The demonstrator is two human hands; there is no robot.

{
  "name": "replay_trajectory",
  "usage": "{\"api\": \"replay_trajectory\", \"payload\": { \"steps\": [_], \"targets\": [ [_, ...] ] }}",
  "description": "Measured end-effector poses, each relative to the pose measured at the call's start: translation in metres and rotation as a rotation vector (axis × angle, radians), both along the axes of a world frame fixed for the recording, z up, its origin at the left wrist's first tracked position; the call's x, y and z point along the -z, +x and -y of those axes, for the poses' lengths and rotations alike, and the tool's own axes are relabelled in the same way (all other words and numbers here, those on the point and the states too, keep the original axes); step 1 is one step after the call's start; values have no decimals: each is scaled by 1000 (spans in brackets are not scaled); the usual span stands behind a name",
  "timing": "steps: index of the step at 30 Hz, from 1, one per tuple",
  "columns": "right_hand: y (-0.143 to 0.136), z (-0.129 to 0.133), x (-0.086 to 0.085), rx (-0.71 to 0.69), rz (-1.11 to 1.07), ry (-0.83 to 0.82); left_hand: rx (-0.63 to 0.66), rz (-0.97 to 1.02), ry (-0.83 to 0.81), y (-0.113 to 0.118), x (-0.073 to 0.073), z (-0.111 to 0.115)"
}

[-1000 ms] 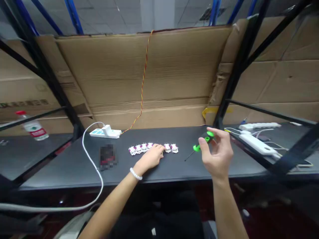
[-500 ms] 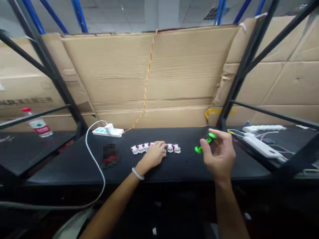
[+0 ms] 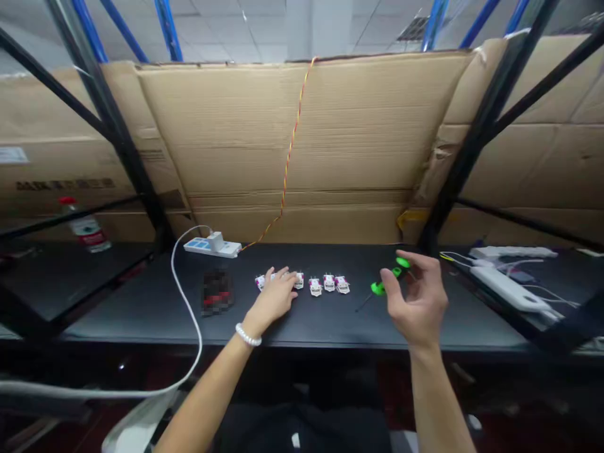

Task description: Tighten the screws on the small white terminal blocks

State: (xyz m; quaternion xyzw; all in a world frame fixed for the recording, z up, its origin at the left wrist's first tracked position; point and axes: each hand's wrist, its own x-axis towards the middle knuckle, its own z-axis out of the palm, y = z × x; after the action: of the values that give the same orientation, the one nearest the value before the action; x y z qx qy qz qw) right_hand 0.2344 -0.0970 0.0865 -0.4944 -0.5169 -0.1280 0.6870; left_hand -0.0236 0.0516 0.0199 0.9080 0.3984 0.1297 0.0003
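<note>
A row of small white-and-purple parts lies across the black tabletop; their exact kind is too small to make out. My left hand, with a pale beaded bracelet on its wrist, rests over the left half of that row. Its fingers are stretched out and hide some of the parts. Off to the right, my right hand is closed on a green-and-black screwdriver. Thumb and fingers grip its handle, and the thin shaft slants down to the left, above the table.
Behind the row, a white power strip with a plug sits at the back left, its white cable curving over the front edge. A blurred dark-and-red item lies nearby. Black rack posts and a cardboard wall surround the table.
My left hand has shifted leftward along the row, uncovering parts near its middle and covering others farther left. My right hand still grips the screwdriver. The whole view has moved slightly.
</note>
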Motion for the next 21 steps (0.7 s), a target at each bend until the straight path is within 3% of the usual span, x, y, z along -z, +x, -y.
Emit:
{"api": "replay_trajectory", "payload": {
  "steps": [7, 11, 15, 21],
  "targets": [
    [1, -2, 2, -12, -8, 12, 13, -7, -21, 1, -12, 9],
    [0, -4, 4, -117, -72, 34, 43, 18, -59, -4, -18, 28],
    [-6, -12, 13, -312, -119, -14, 100, 99, -118, -9, -18, 50],
    [-28, -29, 29, -319, -52, -111, 221, 184, -212, -4, -12, 68]
  ]
}}
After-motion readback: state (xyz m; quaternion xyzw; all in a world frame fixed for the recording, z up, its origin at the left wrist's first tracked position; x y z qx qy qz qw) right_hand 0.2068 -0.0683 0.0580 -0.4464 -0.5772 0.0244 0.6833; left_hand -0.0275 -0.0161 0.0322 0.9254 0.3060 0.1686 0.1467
